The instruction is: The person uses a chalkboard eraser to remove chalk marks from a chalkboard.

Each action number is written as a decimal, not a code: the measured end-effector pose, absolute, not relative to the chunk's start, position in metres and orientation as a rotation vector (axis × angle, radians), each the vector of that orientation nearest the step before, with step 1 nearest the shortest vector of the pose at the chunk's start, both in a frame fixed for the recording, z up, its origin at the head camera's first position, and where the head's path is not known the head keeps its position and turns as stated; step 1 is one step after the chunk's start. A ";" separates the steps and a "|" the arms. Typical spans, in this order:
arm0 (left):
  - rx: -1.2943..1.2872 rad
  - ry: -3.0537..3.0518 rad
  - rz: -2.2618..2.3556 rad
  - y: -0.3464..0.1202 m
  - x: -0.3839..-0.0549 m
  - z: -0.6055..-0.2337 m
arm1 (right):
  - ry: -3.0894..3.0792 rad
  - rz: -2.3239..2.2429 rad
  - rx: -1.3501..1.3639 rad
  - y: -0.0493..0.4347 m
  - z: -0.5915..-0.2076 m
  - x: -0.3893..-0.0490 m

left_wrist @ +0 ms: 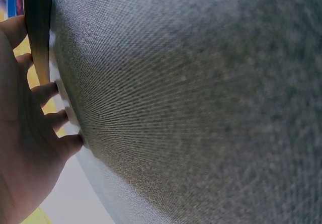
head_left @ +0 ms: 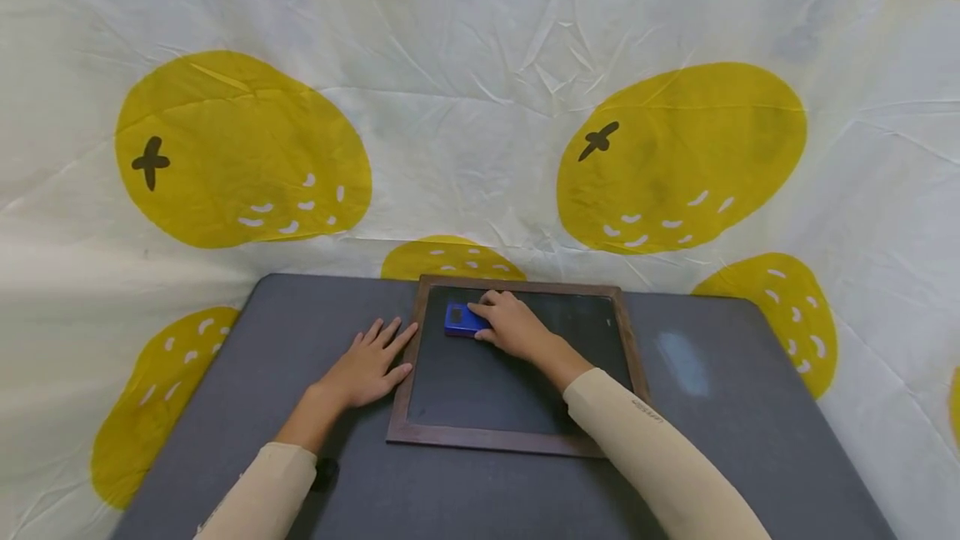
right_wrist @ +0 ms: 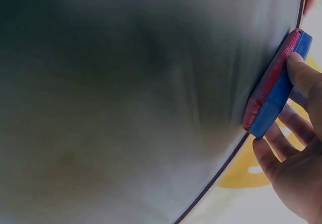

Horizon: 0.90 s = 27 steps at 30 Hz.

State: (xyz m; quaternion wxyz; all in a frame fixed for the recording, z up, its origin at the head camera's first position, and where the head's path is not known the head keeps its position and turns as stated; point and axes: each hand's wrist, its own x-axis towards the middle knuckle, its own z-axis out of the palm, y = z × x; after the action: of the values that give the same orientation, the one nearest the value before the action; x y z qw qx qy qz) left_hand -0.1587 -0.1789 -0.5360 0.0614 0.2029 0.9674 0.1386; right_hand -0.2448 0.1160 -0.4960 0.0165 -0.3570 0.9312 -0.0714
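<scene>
A chalkboard (head_left: 480, 390) in a brown wooden frame lies flat on the grey table. On its upper left part sits a blue chalkboard eraser (head_left: 459, 320) with a red felt underside, which shows in the right wrist view as a red pad (right_wrist: 266, 85) against the board. My right hand (head_left: 513, 325) grips the eraser's right end between thumb and fingers. My left hand (head_left: 371, 369) is spread out at the board's left edge, its fingertips and thumb touching the wooden frame (head_left: 405, 394). In the left wrist view, those fingers (left_wrist: 48, 90) look straight and hold nothing.
The grey table (head_left: 480, 498) extends around the board on the sides and front. A pale chalky smudge (head_left: 684, 363) marks it right of the board. Behind hangs a white cloth (head_left: 465, 148) printed with yellow fruit. A small dark object (head_left: 326, 474) lies beside the left sleeve.
</scene>
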 end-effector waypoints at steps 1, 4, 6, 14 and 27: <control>0.613 2.926 0.418 -0.179 -0.159 -0.537 | 2.893 -0.232 -1.134 0.118 -0.496 -0.241; 0.614 2.930 0.417 -0.182 -0.160 -0.540 | 2.878 -0.250 -1.193 0.122 -0.496 -0.227; 0.620 2.939 0.418 -0.184 -0.161 -0.542 | 2.871 -0.263 -1.230 0.126 -0.496 -0.218; 0.619 2.945 0.422 -0.183 -0.160 -0.540 | 2.830 -0.253 -1.384 0.141 -0.495 -0.185; 0.608 2.922 0.439 -0.178 -0.155 -0.533 | 2.838 -0.220 -1.365 0.177 -0.495 -0.163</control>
State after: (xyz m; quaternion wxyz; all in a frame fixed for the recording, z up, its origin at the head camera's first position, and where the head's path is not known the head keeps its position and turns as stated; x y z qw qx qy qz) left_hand -0.1549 -0.1777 -0.5332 0.0624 0.2010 0.9667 0.1453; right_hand -0.1628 0.1771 -0.4949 -0.0079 -0.4324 0.8989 -0.0697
